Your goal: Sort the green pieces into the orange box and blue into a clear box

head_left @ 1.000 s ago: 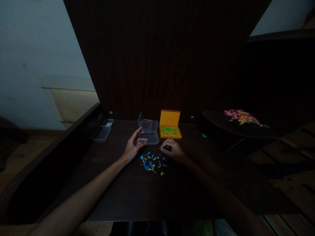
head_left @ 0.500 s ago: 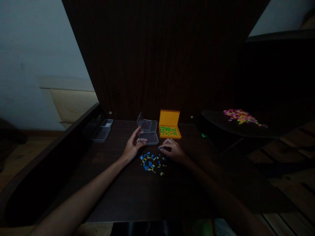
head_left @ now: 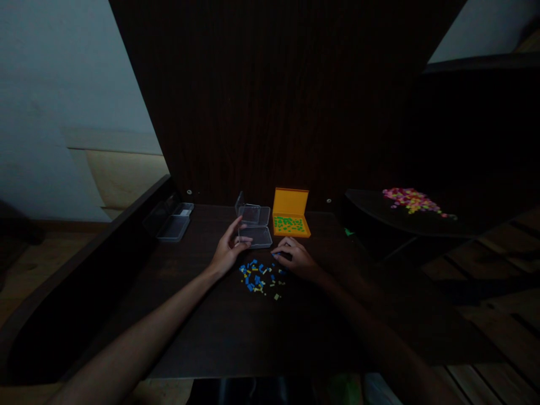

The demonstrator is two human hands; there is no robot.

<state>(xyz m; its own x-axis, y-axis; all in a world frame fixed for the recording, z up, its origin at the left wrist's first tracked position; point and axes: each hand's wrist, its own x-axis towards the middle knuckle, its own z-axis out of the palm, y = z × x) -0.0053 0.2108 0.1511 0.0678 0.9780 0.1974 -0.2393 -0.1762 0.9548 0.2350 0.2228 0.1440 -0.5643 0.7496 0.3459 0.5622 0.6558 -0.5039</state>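
Observation:
Small blue and yellow toy bricks (head_left: 257, 279) lie loosely scattered on the dark tabletop (head_left: 253, 337). Just behind them stands a clear plastic box (head_left: 260, 245) with its lid raised. My left hand (head_left: 228, 251) is at the left side of this box, thumb and index finger spread apart; whether it presses on the wall is hard to see. To the right of the pile, my right hand (head_left: 297, 260) is closed in a pinch, with a small blue brick (head_left: 275, 255) at the fingertips. An orange box (head_left: 291, 201) with its lid up holds several green bricks (head_left: 289, 224), beyond my right hand.
Another clear open box (head_left: 174, 229) stands at the left, beside a raised side board (head_left: 97, 253). Pink and yellow small pieces (head_left: 413, 201) are heaped on a shelf at the right. A green scrap (head_left: 349, 232) lies near that shelf. A dark panel (head_left: 274, 101) rises behind.
Both hands stay almost where they were. The view has shifted very slightly; the bricks and boxes look the same.

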